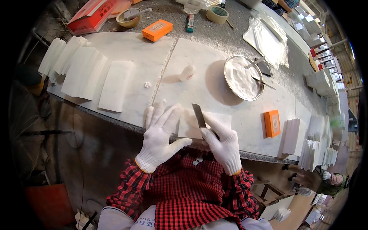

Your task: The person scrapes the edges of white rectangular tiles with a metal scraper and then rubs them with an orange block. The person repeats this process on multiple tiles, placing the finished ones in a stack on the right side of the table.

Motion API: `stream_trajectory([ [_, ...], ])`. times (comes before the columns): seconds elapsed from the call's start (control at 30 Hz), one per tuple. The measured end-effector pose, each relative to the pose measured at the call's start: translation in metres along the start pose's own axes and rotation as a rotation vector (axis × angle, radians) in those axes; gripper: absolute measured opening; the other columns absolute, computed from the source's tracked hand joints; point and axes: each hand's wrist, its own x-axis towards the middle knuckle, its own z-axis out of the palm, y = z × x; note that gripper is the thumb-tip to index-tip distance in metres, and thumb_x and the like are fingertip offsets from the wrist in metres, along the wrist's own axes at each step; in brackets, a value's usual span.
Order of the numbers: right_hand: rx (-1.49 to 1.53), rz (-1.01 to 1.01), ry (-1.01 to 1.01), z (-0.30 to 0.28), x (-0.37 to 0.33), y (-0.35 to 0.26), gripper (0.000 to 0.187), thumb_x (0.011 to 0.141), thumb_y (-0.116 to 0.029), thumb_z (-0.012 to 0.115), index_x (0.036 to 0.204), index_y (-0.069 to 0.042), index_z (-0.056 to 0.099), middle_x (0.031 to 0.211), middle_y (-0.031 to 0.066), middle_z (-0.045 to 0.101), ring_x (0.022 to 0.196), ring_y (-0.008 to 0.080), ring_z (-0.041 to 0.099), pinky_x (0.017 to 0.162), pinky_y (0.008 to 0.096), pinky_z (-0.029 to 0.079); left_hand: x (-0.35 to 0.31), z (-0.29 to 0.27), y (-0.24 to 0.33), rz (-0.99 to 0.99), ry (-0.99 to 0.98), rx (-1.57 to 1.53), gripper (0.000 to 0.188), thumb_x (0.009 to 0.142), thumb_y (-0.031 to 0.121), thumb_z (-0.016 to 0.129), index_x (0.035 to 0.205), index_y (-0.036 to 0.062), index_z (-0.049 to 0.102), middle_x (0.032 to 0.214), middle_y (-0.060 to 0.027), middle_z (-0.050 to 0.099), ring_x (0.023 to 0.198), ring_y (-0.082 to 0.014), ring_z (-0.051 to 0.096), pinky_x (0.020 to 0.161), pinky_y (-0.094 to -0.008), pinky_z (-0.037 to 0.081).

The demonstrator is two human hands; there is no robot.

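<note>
Both my hands wear white knit gloves. My right hand [223, 142] is closed around a flat metal scraper [198, 115], its blade pointing up and away from me. Under the scraper lies a thin white tile [220, 120] at the table's near edge. Beside that tile on the left, my left hand [160, 132] is open, fingers spread over the edge and thumb stretched toward the tile. Whether the thumb touches it, I cannot tell. Farther right stands a round metal bowl [226, 81] of white paste [240, 78], with two spatulas [262, 81] resting in it.
A small white bottle [187, 73] stands mid-table. White tile stacks [85, 73] line the left, more [294, 134] the right. One tile [116, 86] lies flat. Orange boxes [157, 30], a tape roll [217, 14] and plastic bags [266, 40] are around. Another person [332, 181] is far right.
</note>
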Motion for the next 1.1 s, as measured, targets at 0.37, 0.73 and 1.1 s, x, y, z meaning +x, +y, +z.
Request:
stream_trajectory([
  [0.37,0.269,-0.112,-0.123,-0.023,-0.073,0.008,0.069,0.096,0.0,0.07,0.161,-0.006,0.045,0.088,0.009,0.07,0.077,0.013,0.065,0.08,0.0285,0.055,-0.032,0.008,0.086,-0.493,-0.365,-0.991,0.039,0.108,0.015,0.061,0.142,-0.0032,0.062,0.11,-0.005,0.072,0.093,-0.0086,0.064,0.083,-0.0286,0.056],
  [0.73,-0.9,-0.531,0.732,-0.155,0.011,0.02,0.049,0.084,-0.014,0.081,0.132,-0.009,0.071,0.096,0.0116,0.071,0.09,0.0299,0.067,0.082,0.0417,0.056,-0.009,0.037,0.107,-0.62,-0.553,-1.06,0.04,0.115,0.029,0.049,0.126,-0.0045,0.067,0.083,-0.0106,0.074,0.072,-0.016,0.071,0.069,-0.029,0.059],
  [1.1,-1.058,-0.535,0.558,-0.18,0.086,0.051,0.007,0.089,-0.017,0.073,0.093,-0.012,0.075,0.087,0.0065,0.067,0.089,0.0305,0.066,0.073,0.0433,0.053,0.005,0.053,0.125,-0.571,-0.515,-0.952,0.036,0.109,0.029,0.056,0.116,0.0001,0.075,0.068,-0.0031,0.067,0.059,-0.0074,0.062,0.058,-0.0243,0.053],
])
